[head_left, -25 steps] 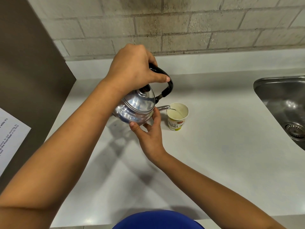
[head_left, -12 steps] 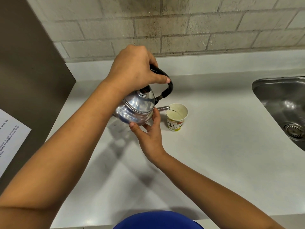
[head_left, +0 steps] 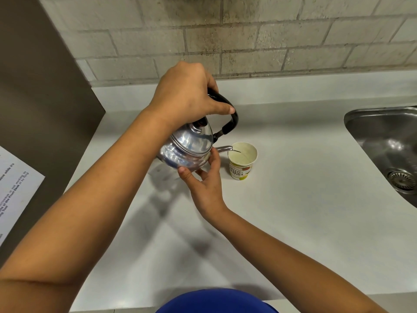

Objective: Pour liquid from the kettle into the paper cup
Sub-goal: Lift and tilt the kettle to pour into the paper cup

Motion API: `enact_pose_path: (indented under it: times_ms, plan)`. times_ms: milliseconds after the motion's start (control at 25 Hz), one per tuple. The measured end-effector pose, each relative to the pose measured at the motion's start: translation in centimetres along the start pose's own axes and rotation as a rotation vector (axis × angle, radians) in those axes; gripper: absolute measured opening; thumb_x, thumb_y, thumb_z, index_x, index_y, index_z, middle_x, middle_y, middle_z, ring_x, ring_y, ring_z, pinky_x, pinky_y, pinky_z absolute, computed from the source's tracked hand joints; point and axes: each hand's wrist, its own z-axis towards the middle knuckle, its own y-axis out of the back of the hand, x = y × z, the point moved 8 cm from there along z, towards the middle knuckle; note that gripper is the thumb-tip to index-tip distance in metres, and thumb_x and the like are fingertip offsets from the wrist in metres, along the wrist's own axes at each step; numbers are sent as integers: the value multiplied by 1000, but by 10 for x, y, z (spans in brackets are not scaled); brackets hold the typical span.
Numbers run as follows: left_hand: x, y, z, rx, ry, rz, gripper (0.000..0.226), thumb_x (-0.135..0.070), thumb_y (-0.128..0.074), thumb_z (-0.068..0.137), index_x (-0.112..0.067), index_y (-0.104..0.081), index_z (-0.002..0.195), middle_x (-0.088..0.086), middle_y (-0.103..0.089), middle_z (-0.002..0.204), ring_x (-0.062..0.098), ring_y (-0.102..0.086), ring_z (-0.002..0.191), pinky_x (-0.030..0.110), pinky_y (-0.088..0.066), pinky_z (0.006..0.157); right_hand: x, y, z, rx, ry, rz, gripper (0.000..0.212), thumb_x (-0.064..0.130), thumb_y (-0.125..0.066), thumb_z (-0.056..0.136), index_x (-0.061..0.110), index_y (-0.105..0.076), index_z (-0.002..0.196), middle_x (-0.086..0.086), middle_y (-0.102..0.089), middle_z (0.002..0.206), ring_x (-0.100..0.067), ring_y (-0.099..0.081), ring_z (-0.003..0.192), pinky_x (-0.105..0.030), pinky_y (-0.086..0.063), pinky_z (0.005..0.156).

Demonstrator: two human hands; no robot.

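A shiny metal kettle with a black handle is tilted to the right, off the counter. Its spout reaches over the rim of a small paper cup with printed lettering, and a thin stream runs from the spout into the cup. My left hand is closed around the top of the black handle. My right hand supports the kettle's underside near the spout with spread fingers. The cup stands upright on the white counter, just right of my right hand.
A steel sink with a drain is set into the counter at the right edge. A dark panel with a printed paper sheet stands at the left. A brick wall runs behind the counter.
Both hands and the kettle hold almost the same pose; the pour into the cup goes on. The view has shifted slightly.
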Motion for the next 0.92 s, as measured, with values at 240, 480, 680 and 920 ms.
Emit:
enact_pose_path:
  times_ms: [240, 480, 680, 920]
  plan:
    - [0, 1, 0, -5, -22, 19, 47, -64, -69, 54, -25, -73, 81, -10, -57, 57, 10, -55, 60, 23, -40, 51, 1, -1, -1, 6, 5, -11, 79, 5, -68, 78, 21, -19, 138, 4, -40, 131, -2, -49, 108, -2, -46, 70]
    - [-2, 2, 1, -15, -44, 27, 46, -63, -69, 55, -25, -73, 80, -12, -54, 54, 7, -52, 57, 22, -38, 49, 0, 0, 1, -4, 0, -7, 80, 7, -69, 78, 23, -19, 138, 3, -39, 133, -17, -49, 115, -3, -47, 70]
    - [-3, 1, 2, -12, -40, 31, 46, -64, -69, 55, -25, -73, 80, -13, -54, 55, 4, -51, 57, 23, -35, 47, -1, 0, 2, 2, 1, -20, 80, 7, -69, 78, 22, -19, 139, 3, -40, 133, -4, -50, 109, -2, -46, 70]
    - [-5, 1, 1, -10, -46, 55, 46, -63, -69, 55, -24, -73, 80, -8, -56, 57, 13, -55, 61, 25, -39, 52, -3, 0, 2, 8, 3, -8, 79, 5, -67, 79, 21, -19, 139, 12, -42, 125, -4, -51, 108, -4, -47, 70]
